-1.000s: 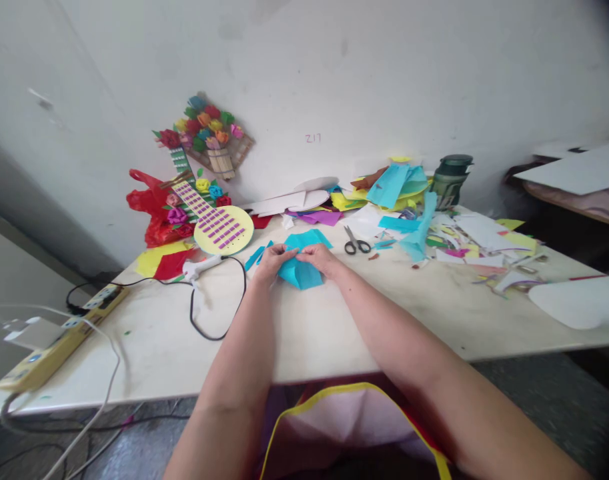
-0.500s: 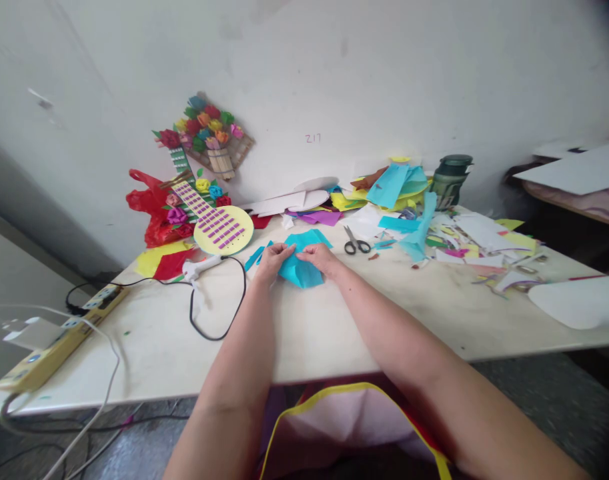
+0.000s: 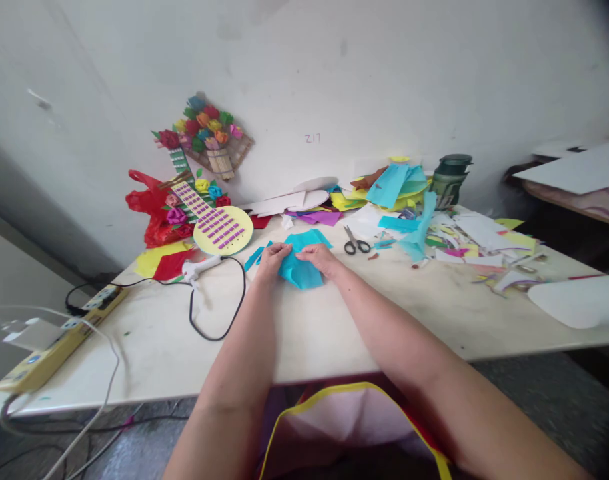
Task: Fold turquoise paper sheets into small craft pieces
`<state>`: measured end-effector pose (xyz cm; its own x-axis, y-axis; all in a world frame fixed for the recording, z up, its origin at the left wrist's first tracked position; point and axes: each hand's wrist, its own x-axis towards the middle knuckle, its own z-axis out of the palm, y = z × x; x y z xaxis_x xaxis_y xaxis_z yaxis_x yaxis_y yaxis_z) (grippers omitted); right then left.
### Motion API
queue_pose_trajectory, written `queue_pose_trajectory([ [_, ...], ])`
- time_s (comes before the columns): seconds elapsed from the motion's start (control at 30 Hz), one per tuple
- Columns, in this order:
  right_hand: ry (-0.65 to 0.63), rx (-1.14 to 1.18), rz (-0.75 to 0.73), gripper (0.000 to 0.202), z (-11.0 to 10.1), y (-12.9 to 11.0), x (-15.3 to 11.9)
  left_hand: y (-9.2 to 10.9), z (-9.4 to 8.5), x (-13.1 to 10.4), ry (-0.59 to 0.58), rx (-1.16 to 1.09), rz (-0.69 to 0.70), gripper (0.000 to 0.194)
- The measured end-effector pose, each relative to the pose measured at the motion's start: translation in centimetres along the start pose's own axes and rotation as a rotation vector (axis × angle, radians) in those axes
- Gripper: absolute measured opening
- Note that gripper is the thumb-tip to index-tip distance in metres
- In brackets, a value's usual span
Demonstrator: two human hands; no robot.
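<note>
Pale table (image 3: 329,333) against a grey wall (image 3: 284,67). Near mid-table, pinching blue paper (image 3: 305,277) between clamped fingertips of left hand (image 3: 273,261) and right hand (image 3: 320,259), equally near on either side. Just right, scissors (image 3: 355,241); toward the far right corner, bottle (image 3: 450,179) with marks too small to read; on the wall, handwritten "217" (image 3: 313,139).

The blue sheet (image 3: 303,272) is plain turquoise. Toward the table's left edge, the guitar-shaped piece (image 3: 224,229) is pale yellow with rows of purple bars; the power strip (image 3: 49,353) is yellow. Toward the back edge, the bottle (image 3: 449,181) is dark green and the scissors (image 3: 357,247) have black handles.
</note>
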<state>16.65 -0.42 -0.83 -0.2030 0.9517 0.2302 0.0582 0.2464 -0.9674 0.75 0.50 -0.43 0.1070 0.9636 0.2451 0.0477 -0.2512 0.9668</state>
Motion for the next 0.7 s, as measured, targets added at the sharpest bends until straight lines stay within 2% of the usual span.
queue_pose_trajectory([
  [0.37, 0.017, -0.062, -0.025, 0.051, 0.0, 0.6, 0.3, 0.5, 0.2, -0.2, 0.003, 0.285, 0.038, 0.042],
  [0.53, 0.039, -0.047, -0.032, 0.047, 0.0, 0.8, 0.4, 0.4, 0.2, -0.1, 0.038, 0.273, 0.081, 0.04],
  [0.7, 0.103, -0.044, -0.024, 0.041, -0.2, 1.2, 0.7, 0.1, 0.1, 0.2, 0.092, 0.182, 0.059, 0.038],
])
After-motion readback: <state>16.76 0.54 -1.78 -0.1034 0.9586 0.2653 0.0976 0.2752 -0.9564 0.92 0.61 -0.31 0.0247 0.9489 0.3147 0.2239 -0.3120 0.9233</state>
